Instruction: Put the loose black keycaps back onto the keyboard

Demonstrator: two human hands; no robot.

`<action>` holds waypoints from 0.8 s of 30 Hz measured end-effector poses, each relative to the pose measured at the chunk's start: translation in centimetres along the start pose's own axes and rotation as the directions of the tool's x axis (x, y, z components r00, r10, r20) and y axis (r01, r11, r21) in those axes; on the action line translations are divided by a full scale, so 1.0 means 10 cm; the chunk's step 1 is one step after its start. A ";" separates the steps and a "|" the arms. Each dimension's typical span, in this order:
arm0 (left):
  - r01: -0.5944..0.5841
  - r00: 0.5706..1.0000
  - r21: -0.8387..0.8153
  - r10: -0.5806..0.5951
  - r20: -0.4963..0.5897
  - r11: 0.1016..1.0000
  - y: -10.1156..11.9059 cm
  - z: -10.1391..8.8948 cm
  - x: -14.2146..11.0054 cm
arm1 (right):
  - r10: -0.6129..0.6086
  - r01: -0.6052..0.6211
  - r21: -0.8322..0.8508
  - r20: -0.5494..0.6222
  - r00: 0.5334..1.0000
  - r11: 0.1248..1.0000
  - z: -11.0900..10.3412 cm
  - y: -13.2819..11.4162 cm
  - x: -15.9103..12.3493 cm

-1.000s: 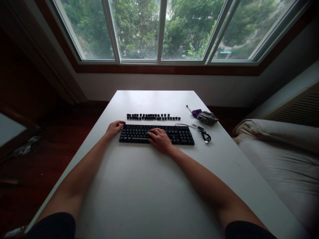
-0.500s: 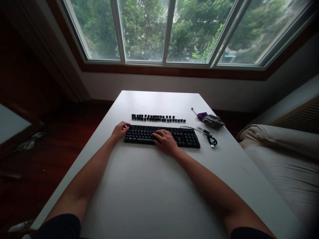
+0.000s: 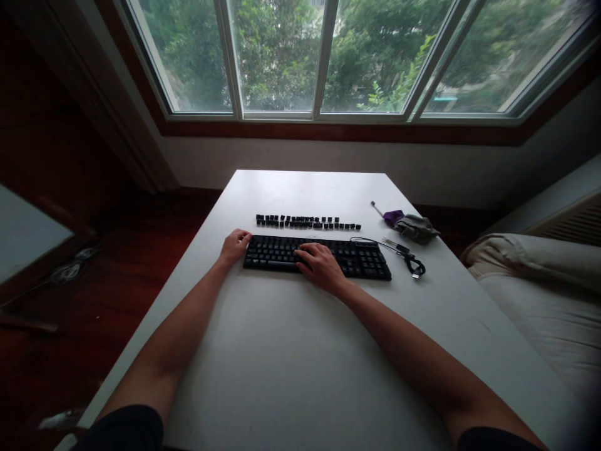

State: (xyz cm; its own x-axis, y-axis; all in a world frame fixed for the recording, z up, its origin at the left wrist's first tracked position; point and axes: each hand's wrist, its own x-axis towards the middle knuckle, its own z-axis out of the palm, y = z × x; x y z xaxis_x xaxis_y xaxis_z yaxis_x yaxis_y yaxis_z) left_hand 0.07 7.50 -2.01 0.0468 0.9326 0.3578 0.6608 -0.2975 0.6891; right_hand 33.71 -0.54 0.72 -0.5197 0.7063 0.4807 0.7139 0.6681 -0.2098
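A black full-size keyboard (image 3: 272, 254) lies flat on the white table, its long side facing me. My left hand (image 3: 235, 246) is at the keyboard's upper left corner, with its fingers bent around that end. Over the middle keys sits my right hand (image 3: 322, 266), thumb and fingers apart and the fingertips touching the keys; the hand covers part of the keyboard. Just beyond the keyboard, loose black keycaps (image 3: 300, 223) stand in two rough rows. Individual key letters are too small to read.
Right of the keyboard lie a coiled black USB cable (image 3: 415, 267) and a small tool with thin metal wires (image 3: 390, 242). Behind them are a grey cloth (image 3: 417, 228), a purple cloth (image 3: 392, 217) and a thin stick with a dark tip (image 3: 374, 205). A beige sofa (image 3: 539, 300) stands beside the table (image 3: 263, 363).
The whole view has shifted slightly, so the table and things appear further right. Both hands keep nearly the same places on the keyboard.
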 end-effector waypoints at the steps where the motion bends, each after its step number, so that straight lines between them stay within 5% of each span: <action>1: 0.000 1.000 0.020 0.000 0.002 1.000 0.00 -0.01 -0.01 | -0.005 0.005 0.010 0.001 1.000 1.000 0.00 -0.02 0.03; 9: 0.034 0.999 -0.037 -0.033 0.013 0.999 0.13 -0.05 -0.07 | -0.071 0.063 0.151 0.052 0.996 0.987 0.11 -0.12 0.28; 16: -0.098 0.994 -0.143 0.105 0.044 0.985 0.37 -0.06 -0.14 | 0.038 -0.013 0.348 -0.063 0.997 0.937 0.28 -0.28 0.72; 24: -0.117 0.987 -0.233 0.138 0.078 0.965 0.48 -0.02 -0.17 | 0.091 -0.071 0.406 -0.030 0.995 0.911 0.45 -0.41 0.95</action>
State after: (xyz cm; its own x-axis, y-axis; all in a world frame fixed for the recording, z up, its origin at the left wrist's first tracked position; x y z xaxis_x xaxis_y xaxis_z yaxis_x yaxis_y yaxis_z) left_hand 3.05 4.41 0.80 0.1956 0.8957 0.3994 0.4577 -0.4436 0.7705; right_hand 23.73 4.49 2.36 -0.4381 0.7567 0.4852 0.4967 0.6537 -0.5709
